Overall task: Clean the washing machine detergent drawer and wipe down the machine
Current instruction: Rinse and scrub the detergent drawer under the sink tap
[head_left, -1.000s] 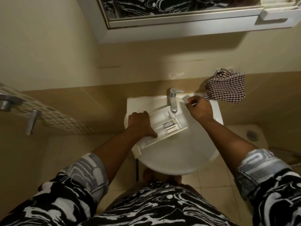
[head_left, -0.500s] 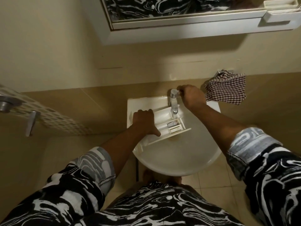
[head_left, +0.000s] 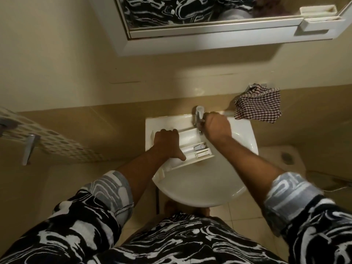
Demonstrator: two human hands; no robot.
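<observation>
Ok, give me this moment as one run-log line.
left hand: holds detergent drawer in sink | right hand: grips tap | checked cloth: hangs beside sink

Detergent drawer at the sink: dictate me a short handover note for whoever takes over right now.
Left hand grips the detergent drawer, which lies across the sink under the tap.
Right hand grips the tap; no water flow visible.
Checked cloth hangs on the wall, right of the sink, untouched.
Done: drawer is out and at the sink.
Left: rinse and scrub the drawer, refit it, wipe the machine, which is out of view.
</observation>
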